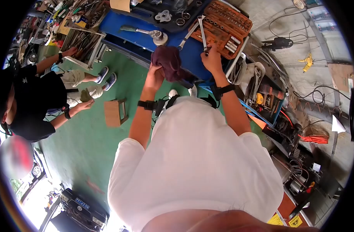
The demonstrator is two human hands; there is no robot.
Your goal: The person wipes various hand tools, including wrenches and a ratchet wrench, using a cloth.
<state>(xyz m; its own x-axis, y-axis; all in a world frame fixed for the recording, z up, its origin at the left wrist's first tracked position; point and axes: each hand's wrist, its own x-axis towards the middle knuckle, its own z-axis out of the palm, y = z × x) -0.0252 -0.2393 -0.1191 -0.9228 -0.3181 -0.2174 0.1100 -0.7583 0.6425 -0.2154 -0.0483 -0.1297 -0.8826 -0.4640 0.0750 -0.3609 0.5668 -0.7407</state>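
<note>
A crumpled dark maroon cloth [167, 61] is gripped in my left hand [156, 77], over the front edge of the blue workbench top [124, 36]. My right hand [212, 61] has its fingers closed around the lower end of a combination wrench [202, 33], whose other end points away over the orange socket set case [219, 25]. A second wrench [187, 36] lies just left of it, partly across the case edge. Behind the cloth rests a ratchet-like tool with a round head [158, 36].
A co-worker [41, 89] stands at the left, one hand at an open drawer of tools [82, 44]. A wooden stool [114, 113] stands on the green floor. At the right is a blue-framed rack [275, 112] holding tools. A car [84, 208] is behind.
</note>
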